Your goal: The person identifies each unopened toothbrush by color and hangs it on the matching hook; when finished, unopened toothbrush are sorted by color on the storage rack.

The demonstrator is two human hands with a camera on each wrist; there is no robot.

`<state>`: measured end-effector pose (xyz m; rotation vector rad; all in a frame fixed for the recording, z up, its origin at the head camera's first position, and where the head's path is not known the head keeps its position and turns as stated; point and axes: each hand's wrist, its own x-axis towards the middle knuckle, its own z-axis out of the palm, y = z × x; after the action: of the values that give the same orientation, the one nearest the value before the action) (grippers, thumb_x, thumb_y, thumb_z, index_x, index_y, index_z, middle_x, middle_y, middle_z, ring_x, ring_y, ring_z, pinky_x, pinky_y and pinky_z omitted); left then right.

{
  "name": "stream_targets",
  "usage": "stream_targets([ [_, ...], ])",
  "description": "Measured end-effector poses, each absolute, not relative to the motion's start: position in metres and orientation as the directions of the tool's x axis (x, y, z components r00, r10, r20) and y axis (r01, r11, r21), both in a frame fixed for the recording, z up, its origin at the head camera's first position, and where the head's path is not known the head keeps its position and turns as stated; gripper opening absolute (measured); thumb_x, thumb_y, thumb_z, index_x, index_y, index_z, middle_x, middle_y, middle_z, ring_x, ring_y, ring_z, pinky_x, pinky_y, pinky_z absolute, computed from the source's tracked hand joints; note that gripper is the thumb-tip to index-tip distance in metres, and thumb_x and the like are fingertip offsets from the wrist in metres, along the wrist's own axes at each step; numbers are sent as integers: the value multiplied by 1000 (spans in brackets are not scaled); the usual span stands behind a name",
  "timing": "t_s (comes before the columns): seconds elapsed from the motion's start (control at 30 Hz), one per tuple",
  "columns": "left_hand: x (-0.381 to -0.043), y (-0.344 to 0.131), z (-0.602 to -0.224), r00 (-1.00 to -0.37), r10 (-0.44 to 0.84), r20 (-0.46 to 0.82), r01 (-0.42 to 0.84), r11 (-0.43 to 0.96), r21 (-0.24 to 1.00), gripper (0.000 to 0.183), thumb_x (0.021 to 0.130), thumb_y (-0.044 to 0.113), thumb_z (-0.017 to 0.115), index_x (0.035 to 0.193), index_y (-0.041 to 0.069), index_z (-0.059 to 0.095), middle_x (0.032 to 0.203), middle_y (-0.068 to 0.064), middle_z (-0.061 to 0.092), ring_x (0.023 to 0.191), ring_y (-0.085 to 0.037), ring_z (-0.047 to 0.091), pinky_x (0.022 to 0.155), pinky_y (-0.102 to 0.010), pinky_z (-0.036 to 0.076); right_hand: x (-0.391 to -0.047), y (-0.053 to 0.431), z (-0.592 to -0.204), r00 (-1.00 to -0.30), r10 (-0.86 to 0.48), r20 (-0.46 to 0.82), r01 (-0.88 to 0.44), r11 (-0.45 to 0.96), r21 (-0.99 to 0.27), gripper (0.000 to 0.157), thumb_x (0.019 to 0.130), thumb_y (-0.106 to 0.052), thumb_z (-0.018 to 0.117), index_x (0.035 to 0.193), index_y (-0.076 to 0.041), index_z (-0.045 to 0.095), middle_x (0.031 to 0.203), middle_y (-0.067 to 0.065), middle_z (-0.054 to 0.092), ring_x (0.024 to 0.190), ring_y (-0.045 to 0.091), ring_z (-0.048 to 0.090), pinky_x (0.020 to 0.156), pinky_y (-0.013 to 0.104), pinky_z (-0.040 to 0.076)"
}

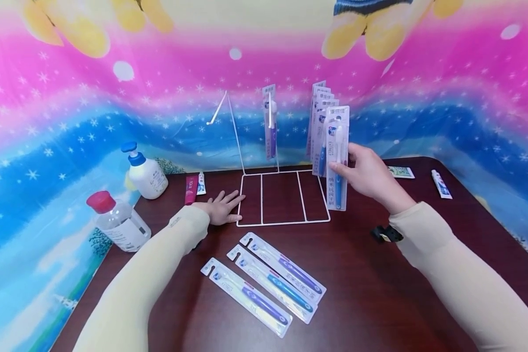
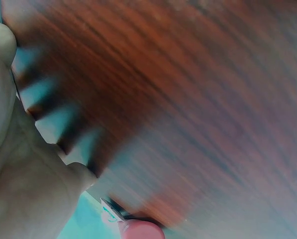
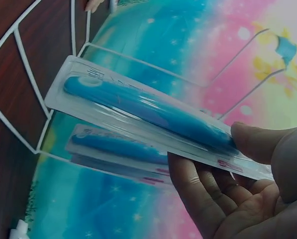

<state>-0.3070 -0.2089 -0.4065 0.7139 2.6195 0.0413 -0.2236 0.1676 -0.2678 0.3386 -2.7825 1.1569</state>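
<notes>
My right hand [image 1: 365, 171] pinches a packaged toothbrush [image 1: 336, 168] with a blue handle between thumb and fingers. It stands upright at the front of several hanging toothbrush packs [image 1: 319, 156] on the right side of a white wire rack [image 1: 262, 200]. Whether its top is on the hook cannot be made out. The right wrist view shows the thumb [image 3: 255, 142] on the blister side. My left hand [image 1: 221, 208] lies on the table with fingers spread, touching the rack's left base wire. One purple toothbrush pack [image 1: 270, 137] hangs on the middle hook; the left hook [image 1: 217, 108] is bare.
Three packaged toothbrushes [image 1: 264, 278] lie on the dark table [image 1: 356, 303] in front. To the left stand a red-capped bottle [image 1: 123, 227] and a blue-topped pump bottle [image 1: 146, 173]. Toothpaste tubes lie near a red tube [image 1: 191, 189] and at right, including a white tube [image 1: 441, 184].
</notes>
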Motion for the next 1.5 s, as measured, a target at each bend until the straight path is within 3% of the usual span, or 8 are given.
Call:
stream_targets([
  [0.33,-304,-210,-404,-781,484,-396,470,872,139,72,94,49,40,149,19,5,153,-11,-2,135,-43,-1,102,-62,12,-268,166,-280,-965,-159,209,-261,663,-702,50,88,-35,60,133,-14,49,119,11,58,96,27,62,78,44,48],
  [0.77,-308,-207,-401,-778,495,-386,483,865,136,72,94,49,40,149,18,6,153,-11,-1,135,-43,-1,101,-63,12,-276,169,-284,-952,-158,262,-300,662,-687,52,87,-39,61,131,-13,52,119,10,59,96,26,61,72,41,49],
  [1.03,-309,-209,-405,-779,486,-397,474,870,135,73,94,51,40,149,20,4,153,-10,-3,135,-42,-2,101,-63,11,-274,169,-284,-965,-151,212,-258,661,-705,65,81,-52,61,133,-15,48,117,8,58,98,23,58,73,41,48],
  [1.2,-309,-210,-405,-780,483,-398,470,872,136,74,93,52,40,149,20,5,154,-10,-2,135,-43,-2,101,-63,11,-266,173,-284,-973,-73,221,-214,648,-731,74,75,-61,60,129,-11,46,110,9,57,98,24,55,74,41,45],
  [1.33,-309,-209,-403,-783,487,-386,468,871,151,73,93,50,42,149,19,6,153,-11,0,135,-43,-2,101,-63,12,-251,178,-285,-967,2,253,-190,654,-732,70,76,-63,58,122,-10,49,103,8,58,94,23,53,72,40,43],
  [1.5,-313,-212,-407,-776,498,-386,473,865,166,74,93,53,39,149,20,6,153,-11,-1,135,-44,-3,100,-65,10,-226,163,-306,-948,-38,317,-256,681,-686,48,80,-55,60,99,-11,60,88,6,59,79,20,52,66,36,40],
])
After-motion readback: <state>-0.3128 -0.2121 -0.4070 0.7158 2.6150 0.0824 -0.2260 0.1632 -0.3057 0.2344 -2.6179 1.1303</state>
